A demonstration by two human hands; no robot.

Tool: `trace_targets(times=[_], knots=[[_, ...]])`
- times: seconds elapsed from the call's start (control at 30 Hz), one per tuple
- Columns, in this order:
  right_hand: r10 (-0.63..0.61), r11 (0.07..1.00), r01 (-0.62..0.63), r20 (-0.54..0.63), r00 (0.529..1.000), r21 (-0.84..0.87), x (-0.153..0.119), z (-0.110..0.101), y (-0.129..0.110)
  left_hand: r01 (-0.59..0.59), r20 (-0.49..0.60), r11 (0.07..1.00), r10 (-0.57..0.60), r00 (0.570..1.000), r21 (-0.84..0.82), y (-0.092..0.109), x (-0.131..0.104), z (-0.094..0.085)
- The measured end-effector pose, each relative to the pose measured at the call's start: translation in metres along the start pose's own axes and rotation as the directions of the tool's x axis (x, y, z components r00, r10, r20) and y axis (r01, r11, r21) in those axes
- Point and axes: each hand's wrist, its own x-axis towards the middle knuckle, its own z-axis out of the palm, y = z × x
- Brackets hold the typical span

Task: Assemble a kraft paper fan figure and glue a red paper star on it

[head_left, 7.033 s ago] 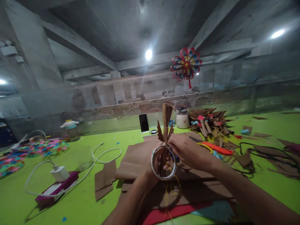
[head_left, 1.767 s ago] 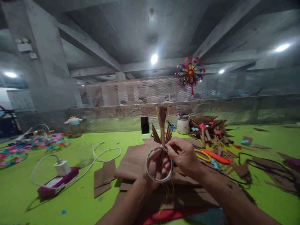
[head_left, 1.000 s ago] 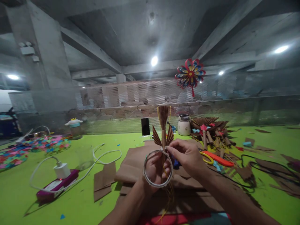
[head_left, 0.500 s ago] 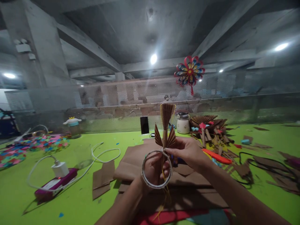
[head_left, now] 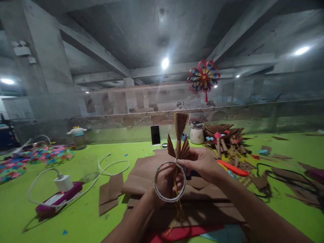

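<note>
A pleated brown paper craft (head_left: 181, 125) stands upright between my hands, with a fan-shaped top edged in yellow, a rolled stem and two small folded side wings. My right hand (head_left: 202, 163) pinches it just below the right wing. Under the wings a thin pale ring (head_left: 155, 184) hangs in front of my left hand (head_left: 164, 184), whose curled fingers show through it. That hand is closed around the craft's lower part, mostly hidden. Loose yellow string (head_left: 180, 212) dangles below the ring. Brown paper sheets (head_left: 141, 173) lie stacked under both hands.
Finished-looking brown fans (head_left: 220, 131) and an orange cutter (head_left: 233, 167) lie at right, among scraps and a black cable. At left are a purple power strip (head_left: 59, 199), white cable and colourful paper pieces (head_left: 50, 155). A phone (head_left: 155, 135) and white jar (head_left: 196, 132) stand behind.
The view has shifted very slightly. Both hands keep their hold on the paper craft, and the fan top tilts slightly to the right.
</note>
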Motion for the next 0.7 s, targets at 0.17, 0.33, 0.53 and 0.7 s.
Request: trace_targets(times=[0.17,0.33,0.53,0.7], knots=[[-0.018,1.000,0.019,0.083,0.996,-0.008,0.001,-0.007,0.000,0.047,0.081,0.999,-0.045,0.996,-0.023,0.001,0.001,-0.004],[-0.037,0.999,0.040,0.134,0.990,-0.015,0.000,-0.012,0.000,0.102,0.098,0.992,-0.095,0.991,-0.068,0.004,0.000,-0.002],[-0.024,0.999,0.030,0.113,0.993,-0.044,0.000,-0.012,0.001,0.076,0.068,0.996,-0.074,0.995,-0.035,-0.001,0.000,-0.004],[-0.004,0.998,0.011,0.102,0.995,-0.065,0.001,-0.010,-0.001,0.055,0.049,0.998,-0.055,0.997,-0.011,-0.003,0.001,-0.004]])
